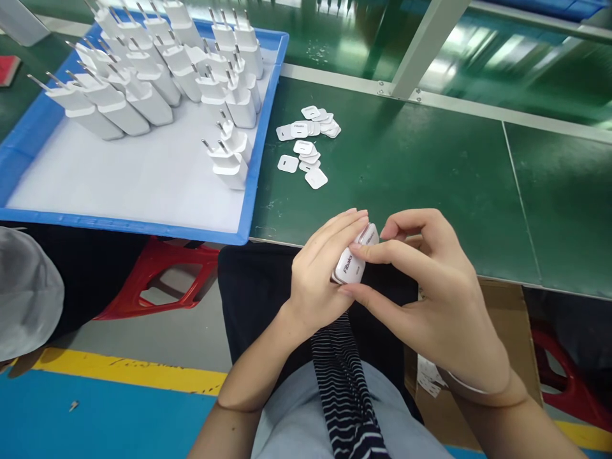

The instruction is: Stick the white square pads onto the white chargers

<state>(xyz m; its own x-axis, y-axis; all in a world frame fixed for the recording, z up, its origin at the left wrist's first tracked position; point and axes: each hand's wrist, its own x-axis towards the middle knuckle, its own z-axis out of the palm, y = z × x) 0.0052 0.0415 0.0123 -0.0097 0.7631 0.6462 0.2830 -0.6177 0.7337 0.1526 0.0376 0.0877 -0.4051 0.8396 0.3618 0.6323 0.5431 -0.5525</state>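
My left hand (319, 271) is closed round white chargers held over my lap. At least two printed end faces show, side by side. The nearer charger (350, 268) carries dark lettering and a small port slot. My right hand (430, 287) touches that end, with the thumb at its lower edge and the index fingertip at its upper edge; the other fingers are curled. The chargers' bodies and pins are hidden behind my left hand. On the green bench beyond lie several loose white end plates (316, 178), some with slots.
At the left stands a blue tray (255, 191) with a white lining and several white two-pin chargers (148, 102), pins up. A metal frame post (425, 51) rises behind the green bench (421, 178). Red stools (157, 287) and a cardboard box (507, 319) are below.
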